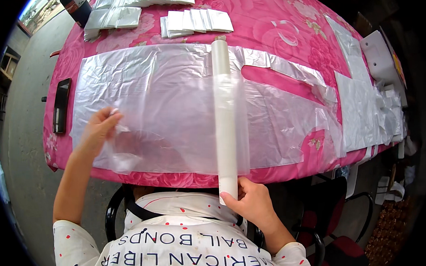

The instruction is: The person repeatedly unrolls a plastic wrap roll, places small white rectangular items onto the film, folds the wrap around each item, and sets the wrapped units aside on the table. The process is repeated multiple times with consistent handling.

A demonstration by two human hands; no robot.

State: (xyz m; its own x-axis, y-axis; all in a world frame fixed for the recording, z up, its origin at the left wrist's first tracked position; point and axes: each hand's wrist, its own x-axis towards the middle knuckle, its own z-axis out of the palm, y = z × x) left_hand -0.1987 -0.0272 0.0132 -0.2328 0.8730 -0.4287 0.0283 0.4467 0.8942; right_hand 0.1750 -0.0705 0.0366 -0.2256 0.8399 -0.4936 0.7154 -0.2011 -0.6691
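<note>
A thin, translucent plastic sheet (176,97) lies spread across the table, with rounded cutouts at its right end like a disposable apron. Over it rests a long white bar (227,155), flat or tubular, running from the far side to the table's near edge. My right hand (254,200) is closed around the bar's near end, thumb on top. At the left, my left hand (99,129) pinches a gathered, blurred piece of the clear plastic, lifted slightly. Part of the bar is covered by clear film.
Folded white plastic packets (199,22) lie at the back left, beside a dark jar (74,3). A phone (61,106) sits at the left edge of the pink flowered tablecloth (304,46). More plastic sheets (366,112) and a white container (378,57) are at right; a chair (334,250) stands below.
</note>
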